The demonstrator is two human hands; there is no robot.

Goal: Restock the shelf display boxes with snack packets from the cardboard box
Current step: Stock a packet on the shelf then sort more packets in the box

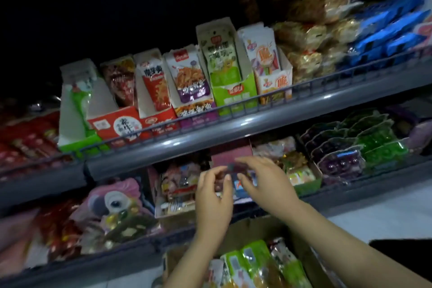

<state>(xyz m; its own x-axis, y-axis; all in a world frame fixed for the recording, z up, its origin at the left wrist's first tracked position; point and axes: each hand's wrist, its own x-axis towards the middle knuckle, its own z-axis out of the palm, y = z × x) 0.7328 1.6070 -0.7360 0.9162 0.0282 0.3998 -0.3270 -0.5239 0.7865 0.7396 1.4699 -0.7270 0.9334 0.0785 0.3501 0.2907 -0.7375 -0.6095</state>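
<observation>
My left hand (214, 192) and my right hand (261, 179) are raised to the lower shelf, both pinching a small dark red snack packet (235, 168) between them. They hold it in front of a pink display box (230, 153) under the upper shelf rail. Below my forearms stands the cardboard box (254, 229), open, with green and red snack packets (257, 262) lying inside. On the upper shelf stands a row of display boxes (194, 91) with upright packets.
The grey upper shelf rail (233, 124) runs just above my hands. A white display box (174, 196) with mixed sweets sits left of them, a green-edged box (301, 175) right. Jelly packs (346, 147) and pink toy packs (112, 203) fill the lower shelf.
</observation>
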